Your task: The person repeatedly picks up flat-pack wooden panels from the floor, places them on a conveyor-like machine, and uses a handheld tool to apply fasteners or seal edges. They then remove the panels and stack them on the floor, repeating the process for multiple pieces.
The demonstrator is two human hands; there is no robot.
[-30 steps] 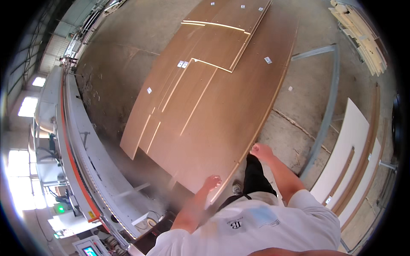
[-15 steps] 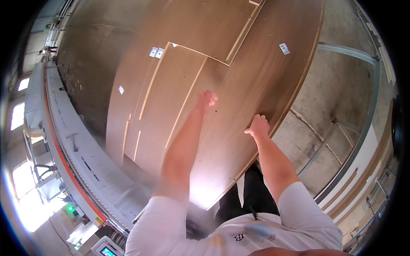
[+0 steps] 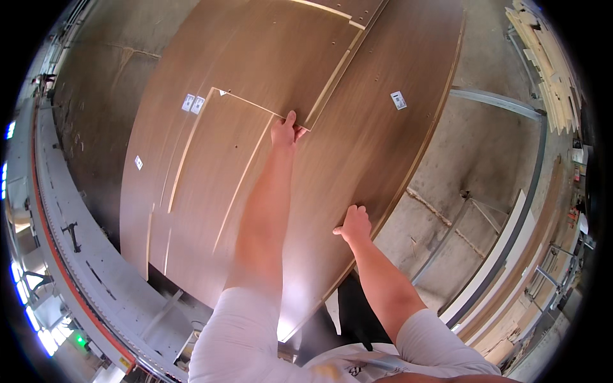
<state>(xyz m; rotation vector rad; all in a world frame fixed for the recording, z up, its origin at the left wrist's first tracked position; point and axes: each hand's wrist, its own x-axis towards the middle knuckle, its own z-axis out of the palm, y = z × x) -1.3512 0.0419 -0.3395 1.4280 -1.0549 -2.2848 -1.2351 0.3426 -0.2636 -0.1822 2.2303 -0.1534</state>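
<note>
My left hand is at the near corner of a brown wood-grain panel, thumb on top and fingers curled around the edge. This panel lies on a larger brown panel. My right hand rests on the larger panel near its right edge, thumb out to the side and fingers partly bent, with nothing seen in it. A smaller brown panel lies to the left of my left forearm, with a narrow strip between pale edges beside it.
White labels are stuck on the panels. A grey machine bed with an orange-red rail curves along the left. At the right, a metal frame stands over the concrete floor, with stacked boards beyond.
My left hand has moved forward from above the larger panel and closed on the upper panel's corner. My right hand stays on the larger panel. The view has shifted.
</note>
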